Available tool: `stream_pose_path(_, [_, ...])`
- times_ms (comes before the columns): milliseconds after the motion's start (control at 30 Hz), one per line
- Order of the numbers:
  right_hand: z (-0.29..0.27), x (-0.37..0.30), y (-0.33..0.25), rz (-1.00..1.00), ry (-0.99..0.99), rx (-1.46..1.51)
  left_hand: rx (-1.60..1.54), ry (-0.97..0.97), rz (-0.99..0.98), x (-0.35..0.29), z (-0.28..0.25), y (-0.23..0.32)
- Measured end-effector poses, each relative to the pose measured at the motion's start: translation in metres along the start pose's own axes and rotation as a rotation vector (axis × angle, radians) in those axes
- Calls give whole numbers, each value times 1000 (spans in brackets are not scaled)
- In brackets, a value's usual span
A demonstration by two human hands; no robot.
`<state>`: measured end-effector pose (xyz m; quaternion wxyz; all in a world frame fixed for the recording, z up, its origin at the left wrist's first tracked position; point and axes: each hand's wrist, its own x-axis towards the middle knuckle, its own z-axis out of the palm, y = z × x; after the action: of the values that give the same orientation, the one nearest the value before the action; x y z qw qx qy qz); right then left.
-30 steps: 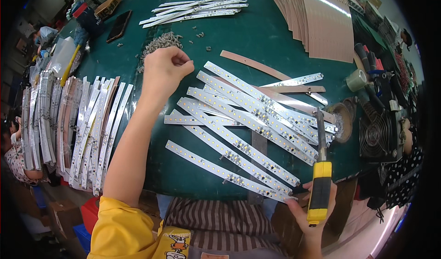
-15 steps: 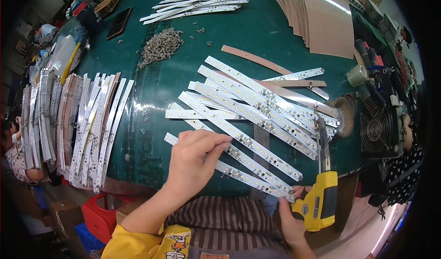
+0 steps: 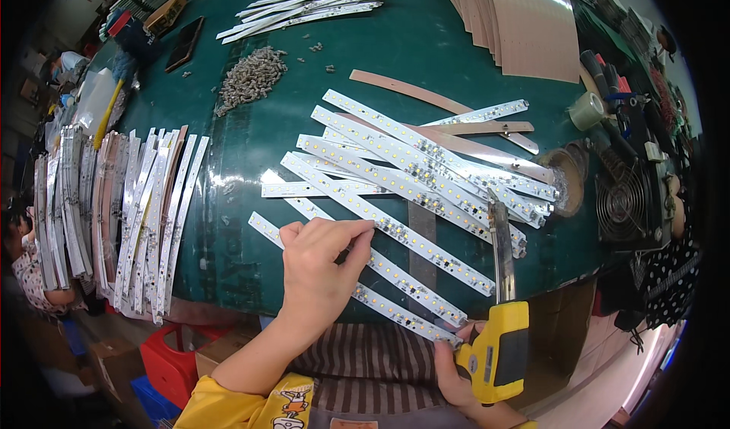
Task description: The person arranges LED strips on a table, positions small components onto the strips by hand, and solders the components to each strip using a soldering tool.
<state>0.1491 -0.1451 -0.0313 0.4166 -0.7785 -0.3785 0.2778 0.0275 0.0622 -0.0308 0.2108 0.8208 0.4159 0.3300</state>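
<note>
In a loose fan across the table lie several white LED strips [image 3: 391, 174], dotted with small yellow chips and dark parts. My left hand [image 3: 323, 258] is closed in a pinch above the nearer ones; whatever sits between thumb and forefinger is too small to make out. Lower right, my right hand [image 3: 450, 374] grips a yellow and black soldering gun [image 3: 498, 357], its long metal tip pointing away over the strips' right ends. The right thumb lies at the end of the nearest LED strip [image 3: 395, 313]. Part of the right hand is hidden behind the gun.
Left stands a dense row of strips [image 3: 144, 224]. A heap of small metal pieces [image 3: 251, 77] and another strip bundle [image 3: 304, 7] lie farther back. Right are brown boards [image 3: 532, 33], a tape roll [image 3: 587, 112] and a fan unit [image 3: 627, 208]. A red stool [image 3: 171, 360] stands below.
My right hand and the soldering gun have moved left and slightly down, with the near strip's end. The left hand keeps its pinch. The whole view has shifted a little.
</note>
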Motion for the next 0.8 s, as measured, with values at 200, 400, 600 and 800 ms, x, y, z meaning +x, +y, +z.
stream_pose_path(200, [-25,6,-3,-111,-11,-247,9,-24,-21,1,-2,2])
stream_pose_path(400, [-31,4,18,7,122,243,-7,-8,-34,1,1,1])
stream_pose_path(600, [-39,25,-4,-114,74,145,-136,-34,-16,-1,-8,14])
stream_pose_path(800, [-38,42,-43,-132,-98,315,-1050,-534,-350,-30,-23,55])
